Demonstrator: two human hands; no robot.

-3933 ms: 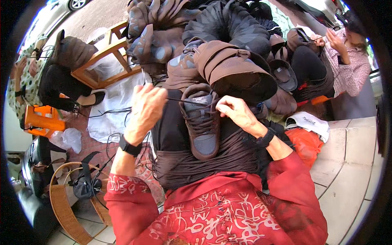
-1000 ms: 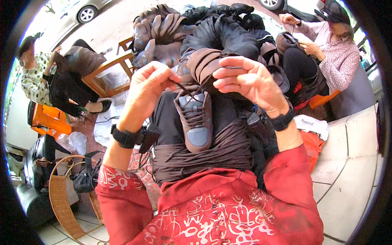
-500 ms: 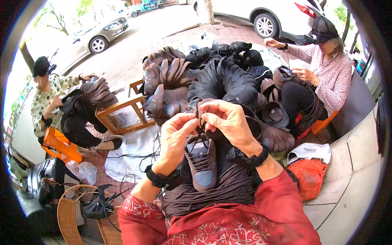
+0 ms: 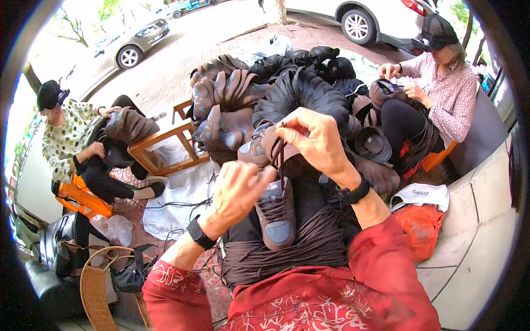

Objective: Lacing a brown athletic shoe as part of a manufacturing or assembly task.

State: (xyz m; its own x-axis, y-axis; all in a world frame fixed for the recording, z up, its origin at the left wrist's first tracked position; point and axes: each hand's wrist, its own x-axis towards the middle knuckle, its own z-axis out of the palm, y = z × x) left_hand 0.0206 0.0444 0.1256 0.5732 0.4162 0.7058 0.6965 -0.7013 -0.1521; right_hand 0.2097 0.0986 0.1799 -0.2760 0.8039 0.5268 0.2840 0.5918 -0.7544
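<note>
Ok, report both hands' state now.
Left hand: blurred; its grip cannot be told.
Right hand: closed, pinching thin dark cord laces of the brown shoe with blue-grey toe.

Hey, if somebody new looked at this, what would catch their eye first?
Probably the big ring of fanned-out black shoe pieces at the upper centre. Just below it, the right hand holds up dark laces above a brown shoe with a grey-blue toe, with the blurred left hand alongside. Off to the right, a bright orange-red bag stands out against pale tiles.
</note>
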